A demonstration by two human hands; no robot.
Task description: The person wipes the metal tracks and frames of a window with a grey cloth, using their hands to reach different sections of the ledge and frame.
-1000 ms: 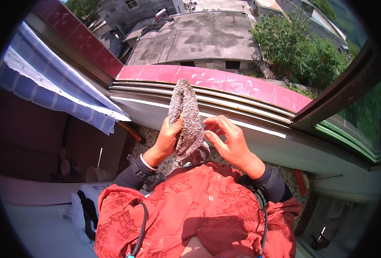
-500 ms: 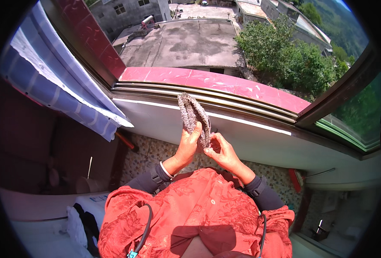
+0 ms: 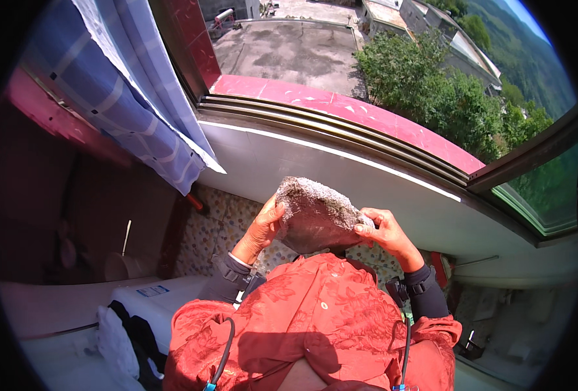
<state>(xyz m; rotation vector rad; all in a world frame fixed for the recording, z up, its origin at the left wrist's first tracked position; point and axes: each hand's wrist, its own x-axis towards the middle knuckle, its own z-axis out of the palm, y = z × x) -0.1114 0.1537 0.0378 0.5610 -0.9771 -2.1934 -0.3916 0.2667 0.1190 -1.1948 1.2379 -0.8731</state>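
Observation:
A greyish-brown, fuzzy cloth (image 3: pixel 320 218) is spread between my two hands in front of my chest, its upper edge lit by the sun. My left hand (image 3: pixel 263 228) grips its left side, thumb lying on the fabric. At the upper right corner, my right hand (image 3: pixel 388 236) pinches the cloth between thumb and fingers. The lower part of the cloth hangs in shade toward my red shirt.
Ahead runs an open window's metal track (image 3: pixel 328 130) with a pink tiled ledge (image 3: pixel 302 96) outside. A blue checked curtain (image 3: pixel 129 111) hangs at left. A white appliance-like box (image 3: pixel 165 300) stands lower left. Pebble-patterned floor (image 3: pixel 220 218) lies below.
The cloth was folded narrow and held upright; now it is opened wide and lower. My hands have moved apart, the right one outward to the right. The view has turned slightly.

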